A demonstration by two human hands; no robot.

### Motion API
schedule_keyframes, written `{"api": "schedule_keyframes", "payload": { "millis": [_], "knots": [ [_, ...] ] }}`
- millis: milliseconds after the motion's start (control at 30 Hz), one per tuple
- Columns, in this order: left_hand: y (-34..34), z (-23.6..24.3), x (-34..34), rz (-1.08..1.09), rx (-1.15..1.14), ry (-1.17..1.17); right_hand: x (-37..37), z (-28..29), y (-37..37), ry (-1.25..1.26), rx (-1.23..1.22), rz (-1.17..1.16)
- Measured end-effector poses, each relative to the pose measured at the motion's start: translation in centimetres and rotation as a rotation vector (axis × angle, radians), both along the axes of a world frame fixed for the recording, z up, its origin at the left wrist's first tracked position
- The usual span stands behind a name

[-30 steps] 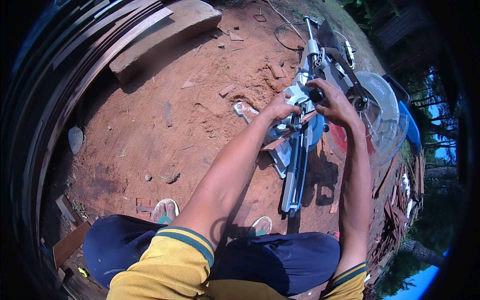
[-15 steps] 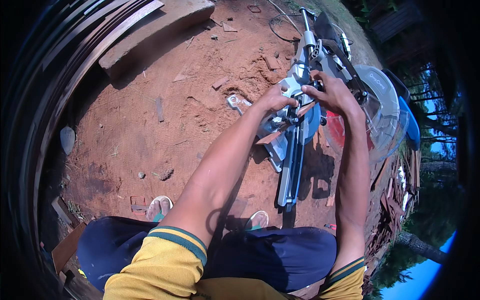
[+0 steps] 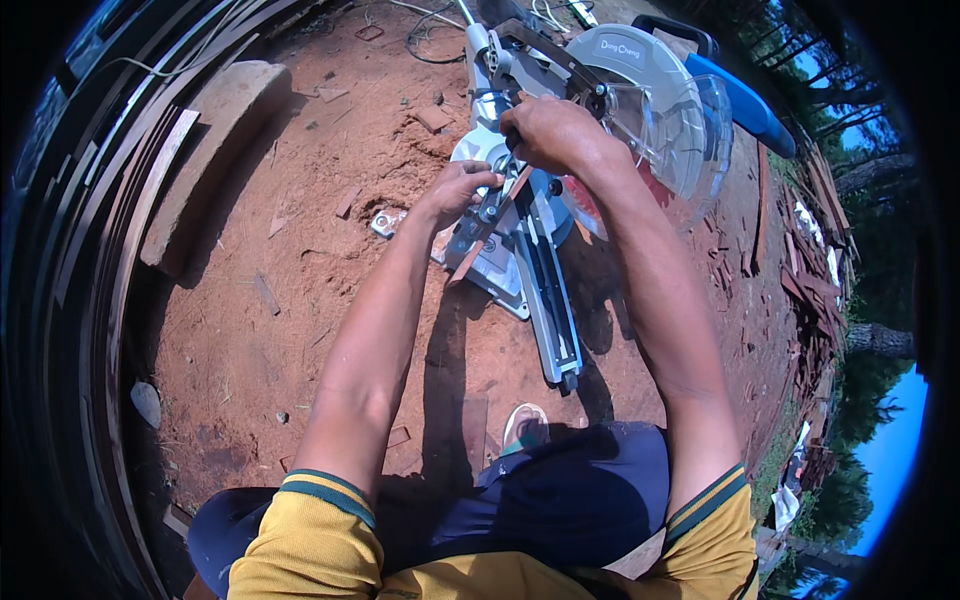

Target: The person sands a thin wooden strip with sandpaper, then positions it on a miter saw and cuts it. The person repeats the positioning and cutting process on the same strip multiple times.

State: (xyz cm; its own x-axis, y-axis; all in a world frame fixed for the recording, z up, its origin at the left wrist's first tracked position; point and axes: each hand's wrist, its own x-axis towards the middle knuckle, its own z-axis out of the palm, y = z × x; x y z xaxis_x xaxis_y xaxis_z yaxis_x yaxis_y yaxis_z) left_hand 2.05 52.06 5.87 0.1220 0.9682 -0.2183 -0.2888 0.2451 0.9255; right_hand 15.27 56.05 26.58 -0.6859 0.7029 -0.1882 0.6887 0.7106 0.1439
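A mitre saw (image 3: 552, 290) with a grey base and rails sits on the ground ahead of me. A narrow reddish-brown wood strip (image 3: 470, 262) lies slantwise across its bed. My left hand (image 3: 458, 195) is at the strip's left side, with thumb and fingers closed on the metal fittings beside it; what they grip is hidden. My right hand (image 3: 555, 135) bends over the saw near the strip's far end, fingers curled down, and their hold is out of sight. To the right of it is the round grey blade guard (image 3: 650, 85), with a blue motor housing (image 3: 745, 105) beyond.
Long stacked boards (image 3: 110, 260) and a thick plank (image 3: 215, 150) line the left. Wood scraps (image 3: 433, 118) lie on reddish, sawdust-covered soil. A cable (image 3: 425, 40) coils behind the saw. Piled offcuts (image 3: 815, 290) and trees stand at the right.
The view has shifted, so the saw appears farther left and higher. My right hand has turned palm-down over the saw, fingers curled; my left hand stays beside the strip.
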Motion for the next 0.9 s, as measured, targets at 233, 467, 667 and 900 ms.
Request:
{"api": "schedule_keyframes", "payload": {
  "millis": [233,467,667,900],
  "knots": [
    [0.2,-0.3,0.1,0.006,-0.007,-0.034,0.1,0.3,-0.2,0.03,-0.006,-0.042],
    [-0.9,0.0,0.9,0.165,0.01,-0.034,-0.1,0.1,-0.2,0.092,0.005,-0.083],
    [-2.1,0.3,1.0,0.295,0.03,-0.158,-0.1,-0.7,0.4,0.304,-0.047,0.152],
    [-1.9,-0.6,0.9,0.334,0.001,-0.115,-0.6,-0.8,0.5,0.273,-0.093,0.25]
  ]
}}
